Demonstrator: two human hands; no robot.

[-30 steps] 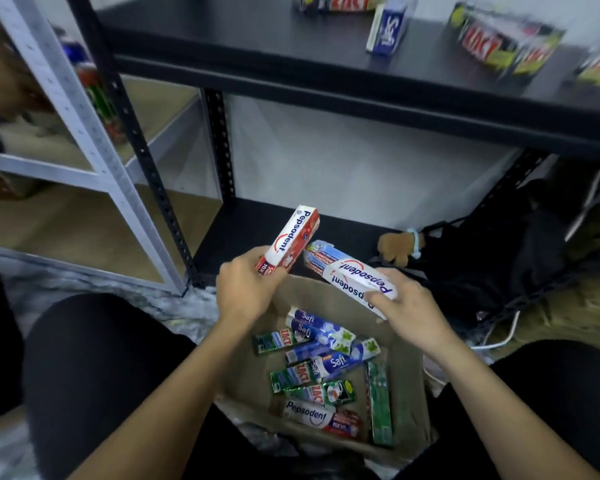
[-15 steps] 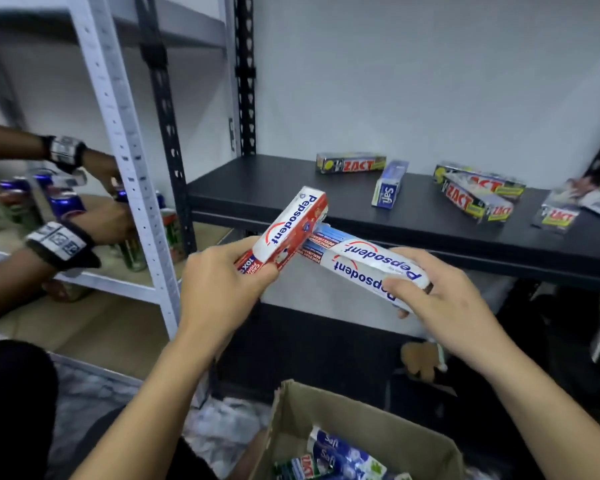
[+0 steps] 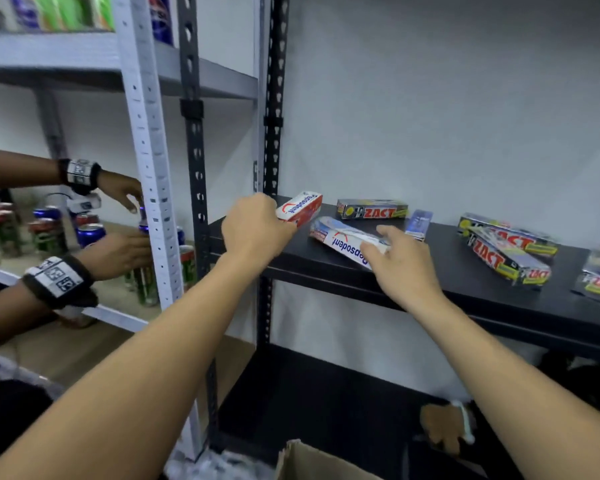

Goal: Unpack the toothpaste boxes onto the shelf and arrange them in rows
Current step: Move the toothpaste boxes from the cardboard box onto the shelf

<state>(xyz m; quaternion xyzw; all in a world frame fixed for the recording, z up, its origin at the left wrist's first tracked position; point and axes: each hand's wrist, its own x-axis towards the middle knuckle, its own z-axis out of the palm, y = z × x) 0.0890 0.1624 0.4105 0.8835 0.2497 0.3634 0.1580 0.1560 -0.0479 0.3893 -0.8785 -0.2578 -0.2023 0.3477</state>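
Observation:
My left hand grips a red and white Pepsodent box over the left end of the black shelf. My right hand rests on a white and blue Pepsodent box lying slantwise near the shelf's front edge; its fingers are spread over the box. Further back lies a Zact box, with a small blue Safi box standing beside it. More Zact boxes lie loosely at the right. The cardboard box's rim shows at the bottom.
Another person's two hands with wrist bands handle drink cans on the grey shelving unit at the left. A grey upright and a black upright stand between the units. A dark lower shelf lies below.
Both my hands have carried the Pepsodent boxes from above the cardboard box up to the black shelf. The view has tilted upward, so the carton is almost out of sight.

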